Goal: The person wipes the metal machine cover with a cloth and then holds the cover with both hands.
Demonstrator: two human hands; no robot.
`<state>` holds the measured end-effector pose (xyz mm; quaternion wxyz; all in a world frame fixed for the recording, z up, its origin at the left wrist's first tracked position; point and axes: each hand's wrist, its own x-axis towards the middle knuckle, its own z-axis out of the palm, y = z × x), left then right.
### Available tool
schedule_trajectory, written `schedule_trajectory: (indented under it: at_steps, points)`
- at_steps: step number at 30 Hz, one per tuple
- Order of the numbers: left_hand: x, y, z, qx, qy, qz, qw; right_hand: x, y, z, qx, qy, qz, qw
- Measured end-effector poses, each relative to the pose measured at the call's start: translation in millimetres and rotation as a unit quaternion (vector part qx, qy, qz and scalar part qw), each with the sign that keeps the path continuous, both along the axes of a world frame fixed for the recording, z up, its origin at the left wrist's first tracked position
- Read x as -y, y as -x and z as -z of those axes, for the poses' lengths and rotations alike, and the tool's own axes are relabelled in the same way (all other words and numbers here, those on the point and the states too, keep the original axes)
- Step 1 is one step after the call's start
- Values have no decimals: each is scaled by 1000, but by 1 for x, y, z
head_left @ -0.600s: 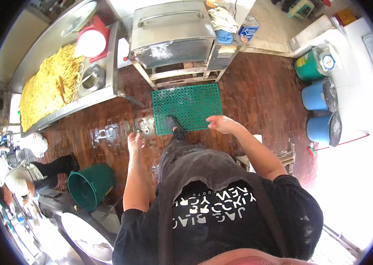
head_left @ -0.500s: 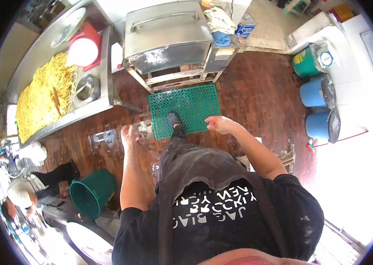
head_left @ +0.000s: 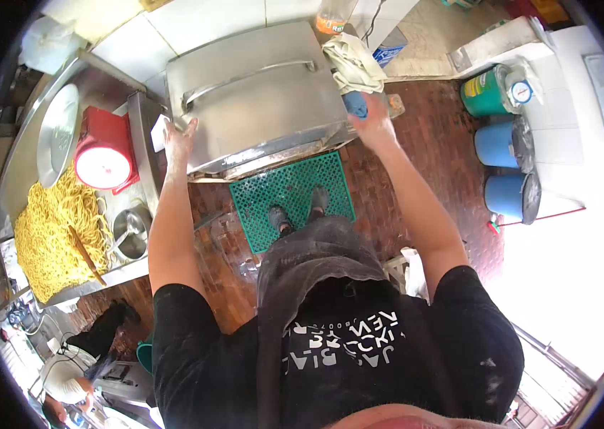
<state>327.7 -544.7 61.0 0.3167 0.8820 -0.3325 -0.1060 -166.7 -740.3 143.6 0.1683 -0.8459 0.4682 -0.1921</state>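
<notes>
A large stainless steel box with a lid and a long bar handle point(head_left: 248, 82) stands in front of me. My left hand point(head_left: 179, 141) is at the box's left side, fingers apart and nothing in it. Beyond the box's right edge, my right hand point(head_left: 375, 127) closes on a blue cloth point(head_left: 355, 105), which is partly covered by the fingers. A pale crumpled cloth point(head_left: 352, 61) lies just behind that hand. Both my feet are on a green perforated mat point(head_left: 245, 207) below the box.
At left, a metal counter holds yellow noodles point(head_left: 55, 232), a wooden stick point(head_left: 86, 255), a red scale point(head_left: 129, 132) and a metal pot point(head_left: 139, 247). Blue bins point(head_left: 495, 146) and a green drum point(head_left: 481, 94) line the right wall. A person point(head_left: 66, 379) works at lower left.
I have stepped closer to the steel box, with both feet now on the mat. Both hands have reached forward, the left to the box's side and the right onto the blue cloth.
</notes>
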Motion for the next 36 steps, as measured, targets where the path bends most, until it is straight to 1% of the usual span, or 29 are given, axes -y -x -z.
schedule_trajectory:
  at_steps: [2,5,6,7,8,9,10,11,12,14,15,16,17,18,20,21,22,23,25,27,28,29,30,31,32,33,34,35,36]
  points:
    - [31,-4,2,11,3,10,1000,68,-20,10,8,93,20,995]
    - [53,-16,15,25,71,-15,997,147,-53,28,-68,57,101,991]
    - [58,-19,8,21,19,-36,999,168,-64,39,-98,53,126,986]
    - [66,-25,13,34,47,-37,998,185,-72,49,-129,47,153,979]
    - [69,-27,21,44,-17,-44,998,197,-73,61,-156,19,163,974]
    - [75,-18,4,54,-82,-51,994,202,-74,67,-177,-30,165,970]
    - [78,-14,0,80,-113,-60,989,208,-75,69,-194,-75,167,964]
    - [81,-12,-5,79,-133,-61,986,214,-76,68,-212,-120,168,955]
    - [83,-10,-10,77,-153,-62,983,217,-71,66,-187,-92,160,965]
    - [79,-11,0,99,-180,-66,976,230,-39,106,-2,-98,183,978]
    - [80,-11,-6,92,-191,-67,975,220,-32,81,156,-74,138,975]
    - [84,-6,-16,85,-202,-69,973,209,-29,53,306,-145,125,933]
    - [86,-3,-20,78,-211,-71,972,187,-22,3,215,-60,96,970]
    - [86,-3,-21,74,-206,-67,973,172,-16,-32,174,-96,83,977]
    - [85,-11,-10,86,-189,-49,977,159,-6,-10,44,28,-8,999]
    - [82,-14,-6,90,-180,-41,979,145,-13,5,26,69,-75,994]
    - [85,-10,-13,80,-186,-44,978,131,-19,19,11,111,-140,984]
    - [85,-10,-18,78,-186,-41,979,107,-50,30,46,132,-223,965]
    - [84,-10,-19,71,-184,-31,980,40,-101,17,-164,89,-219,958]
    - [86,-15,-15,75,-185,-25,980,-1,-164,3,-157,10,-300,941]
    - [86,-16,-17,77,-183,-18,980,-32,-196,7,-141,45,-329,933]
    - [82,-14,-18,76,-185,-10,980,-65,-228,30,48,24,-311,949]
    - [79,-17,-14,63,-188,-8,980,-87,-256,25,3,22,-335,942]
    - [80,-21,-13,53,-187,-7,981,-113,-285,47,-33,96,-307,946]
    - [80,-17,-26,58,-165,19,984,-131,-307,55,-50,87,-292,951]
    - [75,-10,-37,61,-146,48,986,-132,-306,45,-19,84,-272,959]
    - [75,-22,-23,41,-140,61,987,-130,-301,50,4,5,-288,958]
    - [77,-31,-8,28,-151,26,988,-113,-300,58,29,-67,-302,950]
    - [79,-30,-6,37,-133,30,990,-114,-285,118,161,18,-169,972]
